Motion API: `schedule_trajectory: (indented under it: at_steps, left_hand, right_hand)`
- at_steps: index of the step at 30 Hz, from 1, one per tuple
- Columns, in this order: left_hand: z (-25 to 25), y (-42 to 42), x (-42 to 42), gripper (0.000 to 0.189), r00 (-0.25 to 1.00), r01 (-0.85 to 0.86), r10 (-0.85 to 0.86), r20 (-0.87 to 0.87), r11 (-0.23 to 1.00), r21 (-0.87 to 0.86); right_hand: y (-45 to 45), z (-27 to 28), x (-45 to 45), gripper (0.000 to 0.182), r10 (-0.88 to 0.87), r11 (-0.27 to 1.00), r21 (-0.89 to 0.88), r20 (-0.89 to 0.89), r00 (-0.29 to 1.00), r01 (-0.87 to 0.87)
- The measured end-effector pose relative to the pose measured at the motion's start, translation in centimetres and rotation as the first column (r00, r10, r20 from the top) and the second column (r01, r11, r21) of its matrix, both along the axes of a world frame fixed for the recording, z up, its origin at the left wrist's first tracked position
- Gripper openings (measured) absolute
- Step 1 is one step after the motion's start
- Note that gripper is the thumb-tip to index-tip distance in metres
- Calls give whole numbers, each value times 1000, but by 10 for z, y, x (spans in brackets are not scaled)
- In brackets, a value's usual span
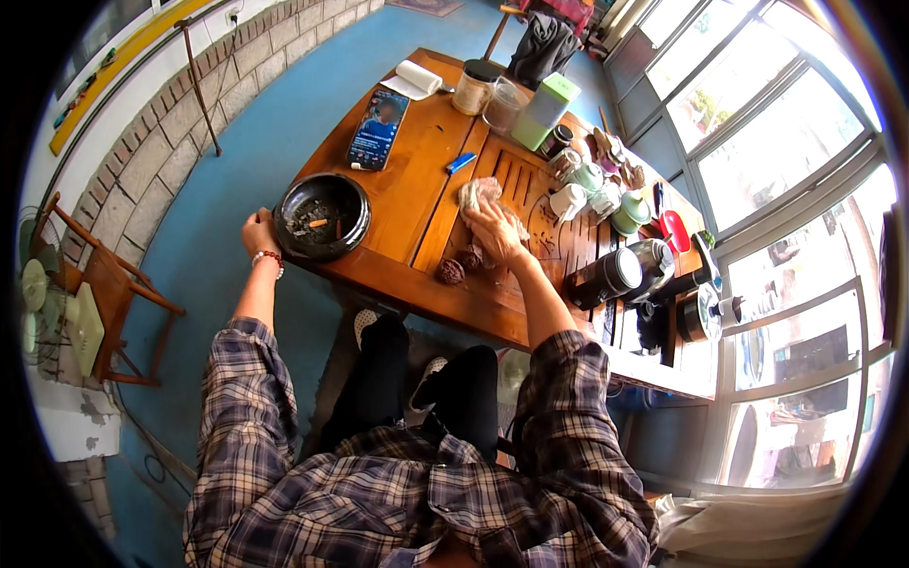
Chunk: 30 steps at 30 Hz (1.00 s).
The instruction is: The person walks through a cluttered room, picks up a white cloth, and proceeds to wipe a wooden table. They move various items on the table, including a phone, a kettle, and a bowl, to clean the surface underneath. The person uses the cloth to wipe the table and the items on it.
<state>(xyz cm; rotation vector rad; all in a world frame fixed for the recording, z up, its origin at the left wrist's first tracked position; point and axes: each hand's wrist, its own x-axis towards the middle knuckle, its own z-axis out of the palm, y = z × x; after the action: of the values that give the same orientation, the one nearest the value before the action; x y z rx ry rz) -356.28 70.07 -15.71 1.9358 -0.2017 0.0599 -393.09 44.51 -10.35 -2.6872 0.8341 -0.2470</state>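
My right hand [496,231] presses a crumpled, stained cloth [479,195] onto the slatted part of the wooden tea table [398,213]. Just below that hand, two walnuts [450,271] lie close together. At the table's left corner, my left hand [258,231] rests against the outer side of a round black ashtray [357,221] holding ash and cigarette butts; its fingers are partly hidden, so its grip is unclear. A blue lighter [461,163] lies above the cloth. Behind the ashtray lies a smartphone [378,130] with its screen lit.
A paper roll [419,77], lidded jar [476,86] and green tin [545,112] stand at the far side. Teaware, including a white pitcher [568,201] and green lidded cup [631,212], crowds the right. Nearer are a black flask [603,278] and a kettle [652,263]. A wooden chair [121,305] stands left.
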Motion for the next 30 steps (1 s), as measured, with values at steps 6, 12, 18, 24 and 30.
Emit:
schedule_trajectory:
  at_steps: [6, 12, 18, 24, 30]
  left_hand:
    - [-19, -3, 6, 31, 995, -25, -13, -96, 922, -386]
    - [-17, 22, -29, 35, 974, -226, 197, -113, 895, -384]
    - [-22, 70, -228, 11, 912, 370, -294, 285, 891, -262]
    - [98, -47, -284, 62, 306, 697, -804, 509, 554, 456]
    - [69, -114, -273, 56, 259, 593, -923, 285, 385, 707]
  right_hand:
    - [-46, -7, 30, 49, -181, 968, -175, 9, 983, 180]
    - [-48, -12, 19, 51, -260, 949, -186, -5, 966, 254]
    - [2, -14, -31, 50, -203, 949, -242, 27, 979, 204]
    - [70, 7, -100, 47, -159, 981, -118, -14, 987, 157]
    - [125, 22, -123, 41, -132, 990, -49, -8, 991, 132]
